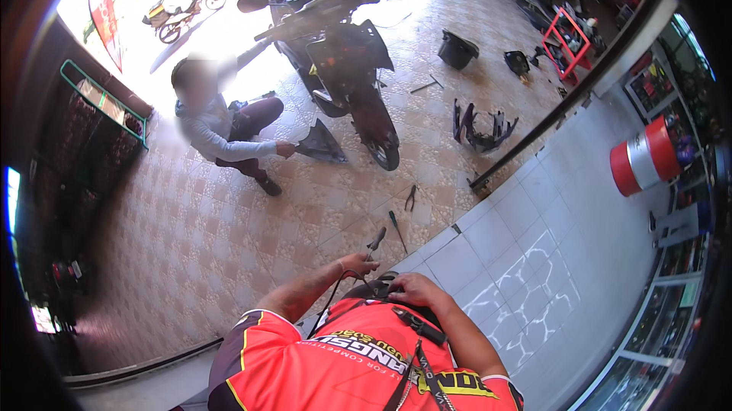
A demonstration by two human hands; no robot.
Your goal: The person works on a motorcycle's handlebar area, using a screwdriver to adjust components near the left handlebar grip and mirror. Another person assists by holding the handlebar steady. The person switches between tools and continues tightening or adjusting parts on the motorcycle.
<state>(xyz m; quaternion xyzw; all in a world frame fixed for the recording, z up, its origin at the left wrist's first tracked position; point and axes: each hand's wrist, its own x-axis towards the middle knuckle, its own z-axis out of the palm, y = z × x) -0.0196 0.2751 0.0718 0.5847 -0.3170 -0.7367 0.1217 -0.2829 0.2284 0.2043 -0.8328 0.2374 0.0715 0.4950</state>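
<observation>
My left hand (357,264) is closed, with a thin piece showing at its fingertips and a dark grey end piece (376,239) beyond it; its exact kind is too small to tell. A black cord (333,298) runs from beside this hand down along my red shirt. My right hand (412,289) is close to my waist, fingers curled in over dark material; what they grip is hidden. On the tiles just past my hands lie a screwdriver (397,229) with a green handle and a pair of pliers (411,198).
Another person (221,121) crouches beside a dark scooter (343,68), one hand on a dark body panel (321,142). A black bucket (457,50), a T-shaped wrench (426,85) and a purple fairing piece (485,133) are on the floor. A red-and-white drum (645,155) stands right.
</observation>
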